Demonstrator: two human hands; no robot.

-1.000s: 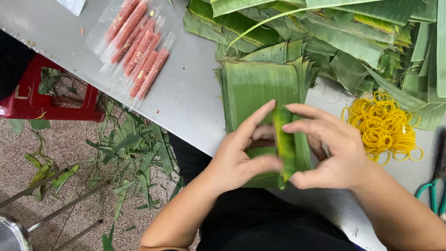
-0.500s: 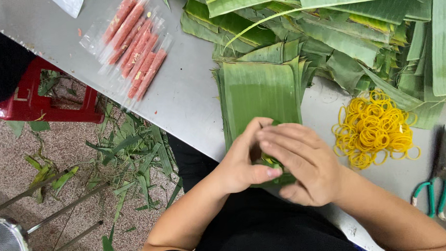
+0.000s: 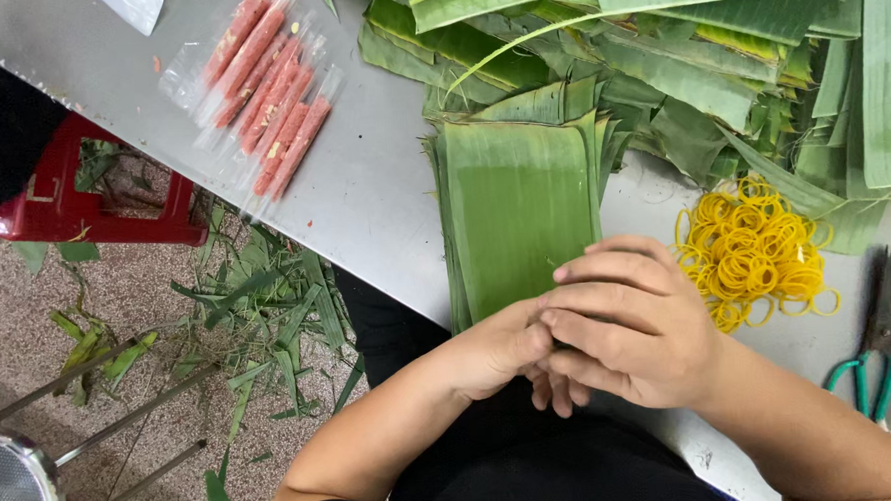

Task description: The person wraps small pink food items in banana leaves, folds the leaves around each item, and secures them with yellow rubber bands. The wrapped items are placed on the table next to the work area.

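Hands joined at the near edge of the counter (image 3: 383, 203): my right hand (image 3: 634, 327) lies over my left hand (image 3: 495, 354), both curled shut around something between the palms — what it is I cannot tell, the fingers cover it entirely. Stack of cut banana leaves (image 3: 519, 212) lies directly ahead of the hands, its near end touching them, long axis running straight away from me. Left hand is slightly nearer its centre line. Yellow rubber bands (image 3: 751, 252) sit just right of the right hand; green-handled scissors (image 3: 875, 347) further right. Plastic-wrapped sausage sticks (image 3: 268, 88) lie well apart, far left.
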